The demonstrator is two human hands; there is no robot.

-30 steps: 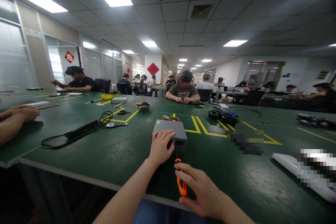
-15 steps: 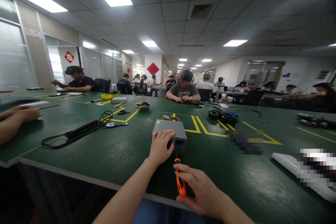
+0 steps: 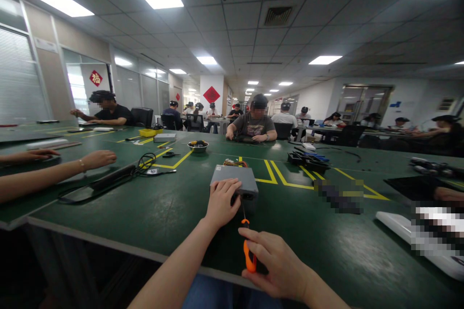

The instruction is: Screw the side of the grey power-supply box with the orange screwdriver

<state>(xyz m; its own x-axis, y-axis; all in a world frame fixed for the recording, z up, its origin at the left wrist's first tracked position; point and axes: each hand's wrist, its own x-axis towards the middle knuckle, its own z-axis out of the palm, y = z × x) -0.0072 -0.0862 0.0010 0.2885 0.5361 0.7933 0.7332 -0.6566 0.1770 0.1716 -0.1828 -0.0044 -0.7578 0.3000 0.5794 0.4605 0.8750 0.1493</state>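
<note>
A dark green table top (image 3: 152, 212) carries bright yellow painted lines (image 3: 275, 174). A flat grey metal box (image 3: 235, 179) has red and yellow wires (image 3: 232, 162) behind it. The slim screwdriver's handle (image 3: 248, 256) is vivid orange. A small yellow tray (image 3: 150, 132) and red diamond-shaped wall signs (image 3: 211, 94) show farther off.

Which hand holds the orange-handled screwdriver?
The right hand holds the orange-handled screwdriver; the left hand rests on the grey metal box.
</note>
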